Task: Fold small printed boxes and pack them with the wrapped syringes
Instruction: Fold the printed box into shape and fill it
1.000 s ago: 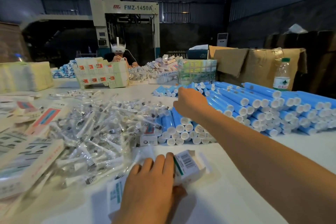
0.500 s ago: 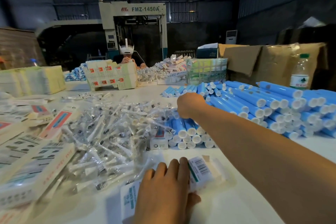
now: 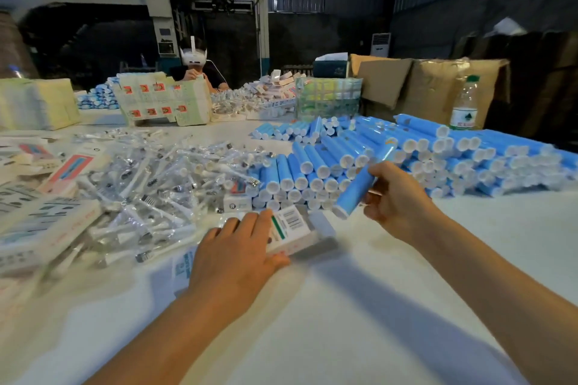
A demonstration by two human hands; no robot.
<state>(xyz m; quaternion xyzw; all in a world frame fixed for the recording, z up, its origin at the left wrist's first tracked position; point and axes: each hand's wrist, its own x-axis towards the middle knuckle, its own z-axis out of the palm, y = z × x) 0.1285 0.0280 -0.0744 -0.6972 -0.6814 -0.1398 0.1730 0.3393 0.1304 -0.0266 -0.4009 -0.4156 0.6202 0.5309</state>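
table [image 3: 359, 306]: white top, bears everything below.
tube stack [image 3: 438, 153]: blue tubes with white caps, piled on the right half, well back from the near edge.
syringe pile [image 3: 150, 184]: loose clear-wrapped syringes heaped centre-left, touching the stack's left end.
flat cartons [image 3: 40, 228]: unfolded printed blanks at far left, beside the pile.
box [image 3: 289, 230]: small, printed, barcode and green stripe up; lies on the table just in front of the stack; right end looks open, blurred.
left hand [image 3: 237, 256]: flat on the box's left part, fingers straight, pressing it down; thumb along the near side.
right hand [image 3: 397, 197]: raised above the table just right of the box, fingers curled round one tube.
tube [image 3: 359, 187]: held tilted, white cap end low and aimed toward the box, not touching it.
step: packing, judged; box folded and held steady, item picked.
next: line the cap end up with the open box end and slide it in; left hand has to keep the box from skating.
risk: flap may fold in and block entry.
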